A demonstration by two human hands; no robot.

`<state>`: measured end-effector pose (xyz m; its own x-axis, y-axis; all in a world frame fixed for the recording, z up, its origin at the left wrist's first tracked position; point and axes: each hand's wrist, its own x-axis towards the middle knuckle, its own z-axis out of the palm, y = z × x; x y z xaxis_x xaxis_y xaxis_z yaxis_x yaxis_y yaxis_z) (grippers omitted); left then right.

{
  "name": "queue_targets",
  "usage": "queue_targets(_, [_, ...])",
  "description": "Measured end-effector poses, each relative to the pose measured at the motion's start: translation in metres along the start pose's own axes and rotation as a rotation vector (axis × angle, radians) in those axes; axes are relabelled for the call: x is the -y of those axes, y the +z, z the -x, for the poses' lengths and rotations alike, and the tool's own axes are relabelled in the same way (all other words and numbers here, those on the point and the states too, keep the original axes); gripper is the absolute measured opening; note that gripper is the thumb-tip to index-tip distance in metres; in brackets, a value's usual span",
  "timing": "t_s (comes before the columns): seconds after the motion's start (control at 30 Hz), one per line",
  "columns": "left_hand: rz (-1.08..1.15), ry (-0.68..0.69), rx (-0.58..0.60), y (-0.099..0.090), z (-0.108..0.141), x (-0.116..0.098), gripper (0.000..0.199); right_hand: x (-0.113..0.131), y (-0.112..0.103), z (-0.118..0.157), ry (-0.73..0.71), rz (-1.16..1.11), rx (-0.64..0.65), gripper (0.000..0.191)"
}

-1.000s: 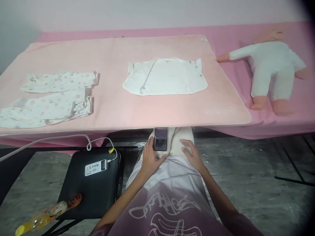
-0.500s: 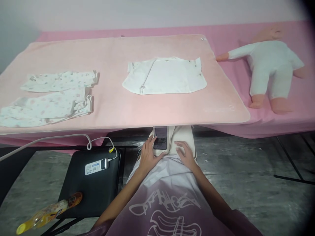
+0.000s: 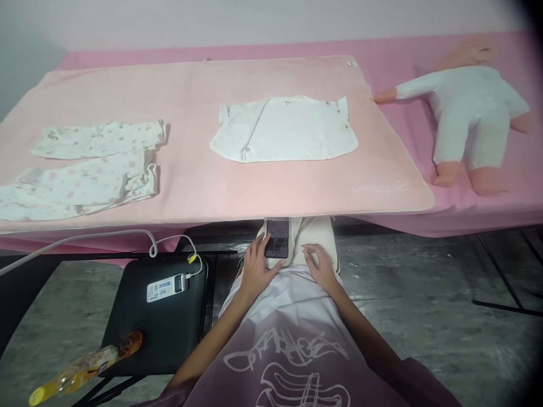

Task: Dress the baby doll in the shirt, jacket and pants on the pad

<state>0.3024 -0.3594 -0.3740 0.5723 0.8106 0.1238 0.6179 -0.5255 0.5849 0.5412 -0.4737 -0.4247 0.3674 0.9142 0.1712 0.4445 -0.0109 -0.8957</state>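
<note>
My left hand [image 3: 257, 267] rests on my lap with its fingers apart, the fingertips at the left edge of a dark phone [image 3: 277, 239] that lies on my light trousers. On the right thigh lies my right hand [image 3: 321, 268], fingers loosely bent and apart, holding nothing. Beyond my knees, a white baby top [image 3: 288, 131] is spread flat on a peach mat [image 3: 271, 189]. Two patterned baby garments, an upper one [image 3: 102, 140] and a lower one [image 3: 85, 183], lie on the mat's left part.
A doll [image 3: 473, 113] in white clothes lies on the pink cloth [image 3: 390, 73] at the right. Left of me, a black stool [image 3: 161, 333] carries a power bank [image 3: 166, 287] with a white cable and a bottle [image 3: 87, 367]. Metal legs stand at the lower right.
The view of the table has shifted slightly. My right hand's fingers are a little more bent; my left hand has stayed nearly in place.
</note>
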Motion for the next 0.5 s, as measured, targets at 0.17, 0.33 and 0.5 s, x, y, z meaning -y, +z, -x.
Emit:
queue_targets(0.17, [0.015,0.009,-0.025,0.001,0.001,0.0,0.095,0.0,0.0,0.001,0.011,-0.004,-0.001,0.021])
queue_targets(0.33, [0.043,0.015,-0.096,0.003,0.005,0.002,0.105,0.006,0.0,0.0,0.009,-0.007,-0.026,0.021])
queue_targets(0.5, [0.119,0.146,-0.274,-0.013,0.002,-0.01,0.083,0.016,-0.034,0.004,-0.085,0.012,-0.15,0.017])
